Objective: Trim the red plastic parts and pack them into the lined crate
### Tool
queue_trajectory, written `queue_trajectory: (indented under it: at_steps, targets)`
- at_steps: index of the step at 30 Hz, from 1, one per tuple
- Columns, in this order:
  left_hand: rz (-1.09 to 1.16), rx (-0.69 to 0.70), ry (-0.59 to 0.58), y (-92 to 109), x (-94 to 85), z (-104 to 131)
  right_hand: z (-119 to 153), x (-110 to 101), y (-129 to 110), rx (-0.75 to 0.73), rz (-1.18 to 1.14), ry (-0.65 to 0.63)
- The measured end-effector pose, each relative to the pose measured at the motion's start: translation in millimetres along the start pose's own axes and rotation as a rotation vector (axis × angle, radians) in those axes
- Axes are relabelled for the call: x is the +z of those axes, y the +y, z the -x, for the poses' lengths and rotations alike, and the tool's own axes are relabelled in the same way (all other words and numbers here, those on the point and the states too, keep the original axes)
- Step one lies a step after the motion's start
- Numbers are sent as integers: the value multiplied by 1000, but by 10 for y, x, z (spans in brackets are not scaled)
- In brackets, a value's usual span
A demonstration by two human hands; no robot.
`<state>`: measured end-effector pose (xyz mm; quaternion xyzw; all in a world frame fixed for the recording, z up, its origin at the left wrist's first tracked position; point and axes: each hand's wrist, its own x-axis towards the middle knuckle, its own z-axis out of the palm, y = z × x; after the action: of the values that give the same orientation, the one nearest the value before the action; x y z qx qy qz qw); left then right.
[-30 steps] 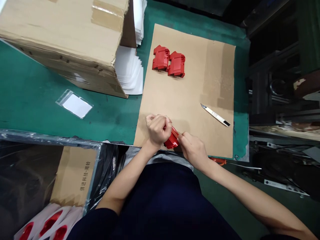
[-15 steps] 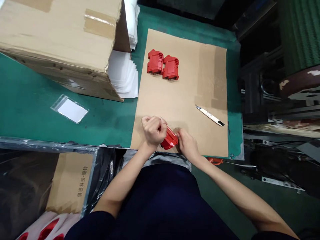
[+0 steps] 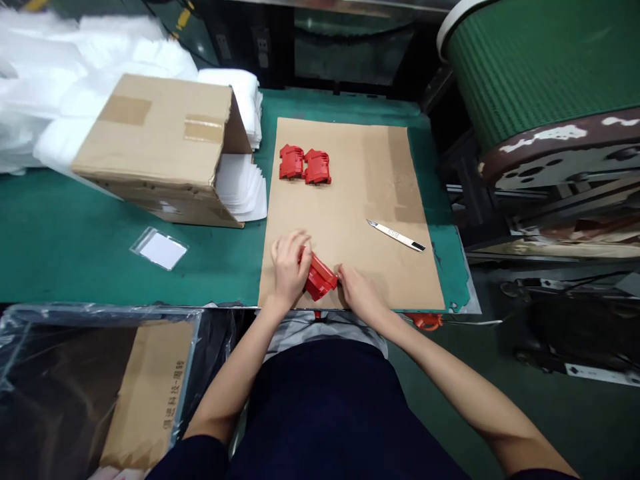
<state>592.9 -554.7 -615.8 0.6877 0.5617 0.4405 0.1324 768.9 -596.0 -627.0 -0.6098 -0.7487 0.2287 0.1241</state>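
Observation:
A red plastic moulded part is held tilted just above the near edge of the cardboard sheet. My left hand grips its left end, thumb against the part and fingers slightly blurred. At the part's right corner, my right hand has its fingertips pinched together; what lies between them is hidden. Two similar red parts lie side by side at the sheet's far left. To the right rests a white-handled craft knife, its blade pointing left. A small red bit shows at the table edge below the held part.
On the green table an open carton holds white sheets. A clear bag with a white card lies before it. A plastic-lined bin is at the lower left. Orange handles show by the front edge.
The camera view has tilted up and shifted. My left fingers have loosened from a tight curl and spread somewhat along the red part. My right hand stays at its right end.

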Motion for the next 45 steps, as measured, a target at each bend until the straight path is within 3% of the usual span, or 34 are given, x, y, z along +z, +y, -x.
queue_trajectory:
  at_steps: [3, 5, 7, 10, 13, 16, 18, 23, 26, 29, 37, 45]
  targets:
    - [96, -307, 57, 60, -157, 287, 118, 86, -128, 48, -90, 51]
    - [232, -495, 7, 104, -217, 536, 236, 214, -273, 63, -125, 134]
    - [313, -570, -89, 134, -254, 705, 347, 353, -424, 42, -172, 227]
    - [240, -434, -230, 152, -329, 686, 466, 474, -537, -47, -315, 302]
    - [-12, -48, -427, 188, -433, 495, 532, 433, -426, -111, -480, 300]
    - [-309, 369, -602, 281, -473, 413, 542, 277, -197, -69, -593, 343]
    - [-450, 490, -624, 361, -439, 418, 499, 165, -76, -27, -638, 374]
    - [-675, 295, -556, 487, -240, 221, 189, 74, -38, -114, -651, 423]
    - [-754, 302, -670, 465, -132, -24, -6, 129, -80, -189, -504, 478]
    - [-682, 353, -827, 415, -82, -165, -116, 150, -86, -246, -389, 461]
    - [-689, 193, -974, 482, -105, -235, -129, 54, -39, -236, -522, 296]
    - [-618, 134, -1068, 491, -99, -300, -55, 148, 9, -251, -466, 367]
